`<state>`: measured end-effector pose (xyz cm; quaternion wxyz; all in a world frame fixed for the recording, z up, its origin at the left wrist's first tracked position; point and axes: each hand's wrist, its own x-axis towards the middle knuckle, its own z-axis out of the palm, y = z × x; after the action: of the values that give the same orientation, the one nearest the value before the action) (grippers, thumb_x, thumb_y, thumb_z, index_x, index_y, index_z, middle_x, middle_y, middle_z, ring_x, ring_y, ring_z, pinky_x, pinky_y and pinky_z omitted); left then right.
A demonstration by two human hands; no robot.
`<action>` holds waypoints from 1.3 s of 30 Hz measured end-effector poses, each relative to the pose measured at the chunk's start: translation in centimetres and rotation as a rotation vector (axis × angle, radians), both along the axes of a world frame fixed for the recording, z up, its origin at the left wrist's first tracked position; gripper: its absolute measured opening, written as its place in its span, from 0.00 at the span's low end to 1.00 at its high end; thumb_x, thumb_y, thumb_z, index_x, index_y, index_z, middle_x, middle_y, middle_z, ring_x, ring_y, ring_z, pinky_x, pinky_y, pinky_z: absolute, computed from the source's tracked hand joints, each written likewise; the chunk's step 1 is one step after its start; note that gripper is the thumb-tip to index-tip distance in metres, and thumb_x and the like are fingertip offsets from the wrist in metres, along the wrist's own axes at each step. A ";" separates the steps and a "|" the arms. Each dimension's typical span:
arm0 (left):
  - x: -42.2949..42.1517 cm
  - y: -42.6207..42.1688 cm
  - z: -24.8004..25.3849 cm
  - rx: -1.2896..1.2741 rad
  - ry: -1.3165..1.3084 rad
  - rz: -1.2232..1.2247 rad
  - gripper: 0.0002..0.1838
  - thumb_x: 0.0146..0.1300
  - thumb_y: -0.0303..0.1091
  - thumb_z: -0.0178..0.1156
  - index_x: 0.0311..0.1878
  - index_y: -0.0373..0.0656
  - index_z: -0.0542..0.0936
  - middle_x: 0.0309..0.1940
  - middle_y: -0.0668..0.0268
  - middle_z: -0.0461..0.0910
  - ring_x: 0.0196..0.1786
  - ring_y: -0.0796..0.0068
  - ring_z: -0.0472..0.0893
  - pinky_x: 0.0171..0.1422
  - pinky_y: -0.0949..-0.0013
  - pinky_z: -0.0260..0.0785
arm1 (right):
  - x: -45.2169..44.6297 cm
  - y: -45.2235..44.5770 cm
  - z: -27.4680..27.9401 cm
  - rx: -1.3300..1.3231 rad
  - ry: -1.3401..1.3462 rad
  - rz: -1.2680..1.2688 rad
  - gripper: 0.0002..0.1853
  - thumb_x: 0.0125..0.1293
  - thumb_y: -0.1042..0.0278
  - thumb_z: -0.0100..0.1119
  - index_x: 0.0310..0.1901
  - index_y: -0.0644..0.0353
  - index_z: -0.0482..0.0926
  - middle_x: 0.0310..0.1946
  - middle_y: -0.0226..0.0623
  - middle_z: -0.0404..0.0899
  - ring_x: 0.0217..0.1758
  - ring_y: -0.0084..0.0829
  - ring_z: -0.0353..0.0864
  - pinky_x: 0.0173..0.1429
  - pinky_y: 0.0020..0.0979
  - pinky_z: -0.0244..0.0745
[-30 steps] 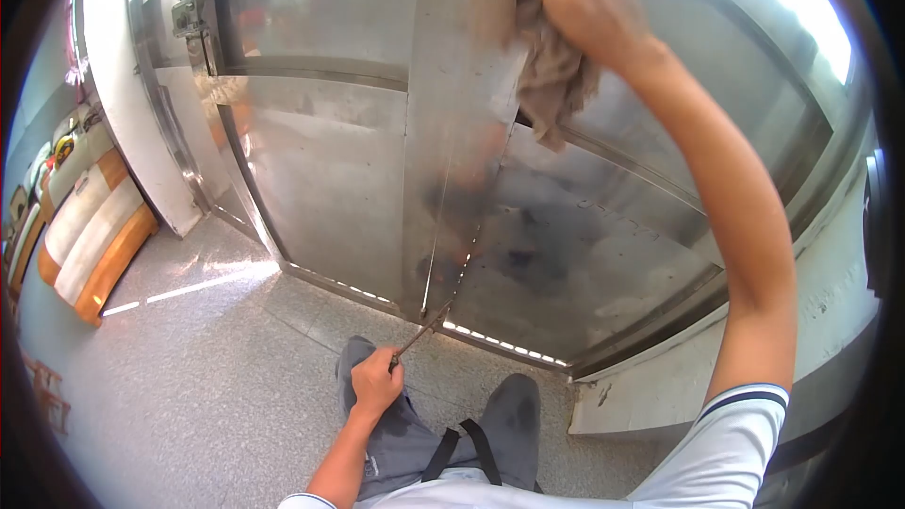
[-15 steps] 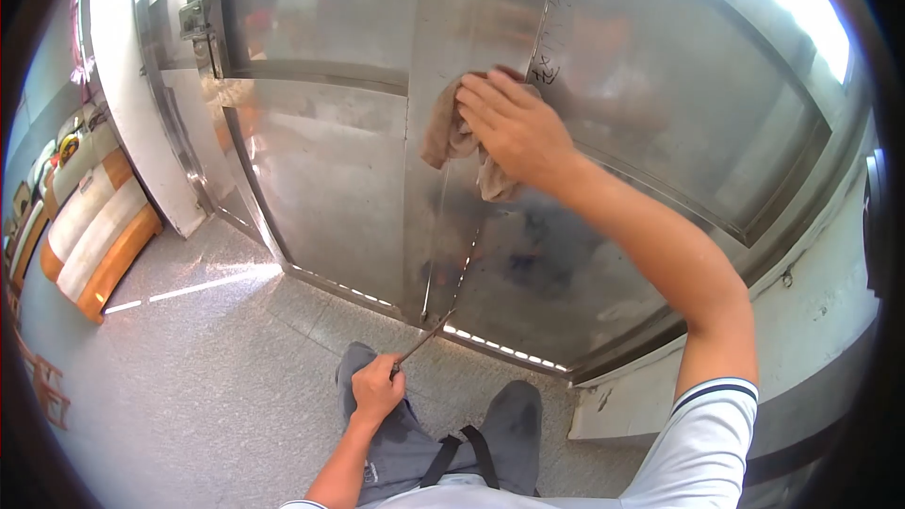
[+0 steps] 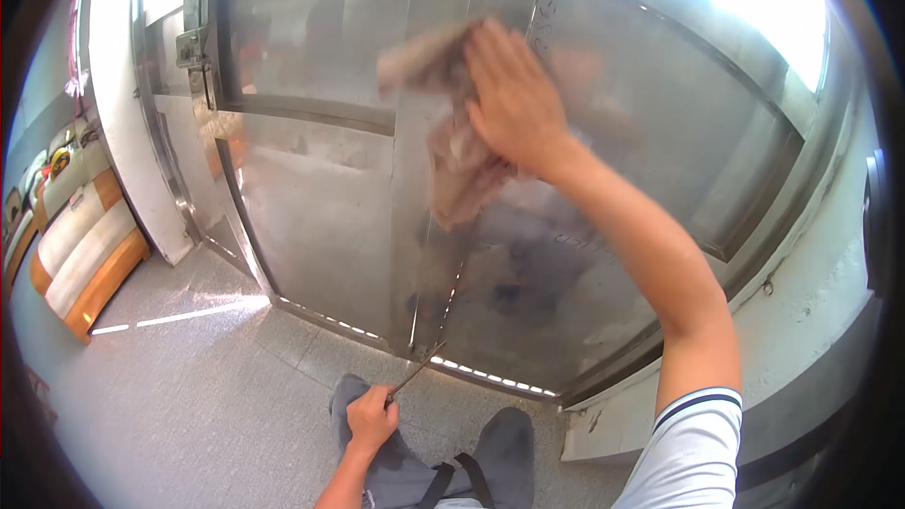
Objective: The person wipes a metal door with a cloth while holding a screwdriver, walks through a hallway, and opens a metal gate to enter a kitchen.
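My right hand [image 3: 518,99] lies against a brownish-pink cloth [image 3: 462,165], pressing it onto the metal door [image 3: 320,198] near its vertical seam. The cloth hangs loosely below the palm, and one corner flares to the left, blurred by motion. Lower down, my left hand [image 3: 372,419] is closed around the end of a thin dark rod [image 3: 415,374]. That rod slants up and right, its tip close to the door's bottom edge. I cannot tell exactly what kind of tool it is.
A latch [image 3: 191,49] sits on the door's left side. Dark handwriting runs beside the right panel. To the left stands a wood-and-cream sofa [image 3: 80,264] on grey floor [image 3: 207,386]. A white wall ledge [image 3: 679,386] borders the right side. Sunlight comes through gaps under the door.
My right hand has moved a little up the door with the cloth, whose left corner now swings out. The view has tilted slightly. My left hand still grips the rod.
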<state>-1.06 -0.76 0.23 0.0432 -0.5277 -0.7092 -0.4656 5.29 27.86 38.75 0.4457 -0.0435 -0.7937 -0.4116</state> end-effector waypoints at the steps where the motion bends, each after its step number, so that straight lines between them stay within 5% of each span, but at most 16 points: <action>1: 0.0 0.0 0.0 0.010 -0.002 0.006 0.10 0.43 0.25 0.58 0.33 0.44 0.78 0.24 0.63 0.78 0.26 0.61 0.79 0.29 0.63 0.70 | 0.3 -0.1 -0.4 0.012 -0.001 -0.002 0.24 0.52 0.69 0.49 0.51 0.68 0.74 0.56 0.45 0.72 0.66 0.39 0.61 0.69 0.37 0.54; 9: 0.1 -0.1 0.0 -0.017 -0.004 -0.003 0.10 0.43 0.25 0.59 0.33 0.43 0.78 0.26 0.62 0.79 0.27 0.61 0.80 0.30 0.64 0.71 | -0.1 2.6 9.0 0.334 -0.023 -0.044 0.25 0.46 0.70 0.52 0.50 0.67 0.74 0.55 0.39 0.72 0.64 0.37 0.64 0.67 0.40 0.57; 11: 0.1 -0.3 0.0 -0.030 -0.021 -0.004 0.10 0.43 0.25 0.60 0.33 0.42 0.78 0.26 0.61 0.80 0.27 0.61 0.80 0.31 0.65 0.71 | -0.4 0.3 13.6 0.025 0.048 -0.181 0.21 0.46 0.67 0.52 0.44 0.66 0.78 0.52 0.39 0.75 0.62 0.33 0.66 0.67 0.38 0.57; 13: 0.0 -0.4 0.0 -0.030 -0.013 0.008 0.11 0.43 0.25 0.60 0.33 0.42 0.78 0.26 0.61 0.79 0.27 0.61 0.80 0.31 0.65 0.71 | -0.4 -4.6 15.8 -0.529 0.223 -0.031 0.15 0.53 0.71 0.52 0.44 0.65 0.72 0.47 0.51 0.73 0.57 0.51 0.67 0.58 0.41 0.65; 17: -0.1 -0.7 0.0 -0.018 -0.021 0.019 0.11 0.42 0.25 0.61 0.33 0.42 0.78 0.25 0.61 0.79 0.27 0.61 0.80 0.31 0.65 0.71 | -2.5 1.5 14.6 -0.105 0.251 0.074 0.17 0.52 0.71 0.53 0.44 0.66 0.71 0.46 0.50 0.72 0.56 0.51 0.67 0.57 0.43 0.66; 19: -0.2 -0.7 0.1 0.028 -0.006 0.023 0.09 0.43 0.25 0.59 0.32 0.43 0.78 0.24 0.63 0.78 0.25 0.62 0.79 0.29 0.64 0.70 | -2.0 1.3 11.3 0.106 0.205 -0.022 0.21 0.45 0.68 0.53 0.43 0.68 0.77 0.51 0.41 0.75 0.62 0.36 0.66 0.68 0.39 0.56; 25: -0.6 -0.7 -0.4 0.023 0.002 0.017 0.09 0.43 0.25 0.59 0.32 0.43 0.78 0.24 0.63 0.78 0.25 0.62 0.79 0.29 0.64 0.70 | 0.9 -0.1 1.5 0.144 -0.080 -0.099 0.25 0.44 0.67 0.53 0.46 0.70 0.76 0.53 0.45 0.72 0.65 0.38 0.62 0.70 0.39 0.53; 29: -0.4 -0.6 0.0 0.011 -0.018 0.009 0.09 0.43 0.25 0.59 0.31 0.43 0.78 0.24 0.63 0.78 0.25 0.61 0.79 0.29 0.64 0.70 | 0.5 1.3 6.0 0.269 -0.080 -0.057 0.24 0.44 0.67 0.53 0.45 0.70 0.77 0.52 0.45 0.73 0.66 0.37 0.61 0.70 0.38 0.53; 31: -0.3 -0.6 -0.1 0.011 -0.012 0.014 0.09 0.42 0.25 0.59 0.31 0.44 0.78 0.24 0.63 0.78 0.25 0.62 0.79 0.29 0.64 0.70 | -0.5 -0.2 11.3 0.123 -0.072 -0.292 0.23 0.44 0.67 0.53 0.44 0.69 0.77 0.52 0.44 0.74 0.65 0.36 0.62 0.70 0.37 0.53; 33: 0.0 -0.6 -0.1 0.007 -0.008 0.024 0.09 0.42 0.25 0.59 0.31 0.44 0.78 0.24 0.63 0.78 0.25 0.62 0.79 0.29 0.64 0.70 | -0.5 -5.8 15.2 -0.405 0.086 0.033 0.16 0.51 0.74 0.51 0.44 0.66 0.71 0.46 0.49 0.71 0.54 0.49 0.69 0.56 0.42 0.66; 39: -0.3 -0.7 -0.1 0.009 -0.009 0.021 0.10 0.43 0.25 0.60 0.32 0.43 0.78 0.24 0.62 0.78 0.25 0.62 0.79 0.29 0.65 0.70 | -2.0 -2.4 14.2 -0.109 0.191 -0.157 0.13 0.55 0.72 0.51 0.43 0.64 0.72 0.46 0.48 0.71 0.51 0.47 0.72 0.54 0.40 0.68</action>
<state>-1.37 -1.50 0.16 0.0473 -0.5177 -0.7128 -0.4707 3.27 25.44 52.92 0.4827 -0.1686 -0.7630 -0.3955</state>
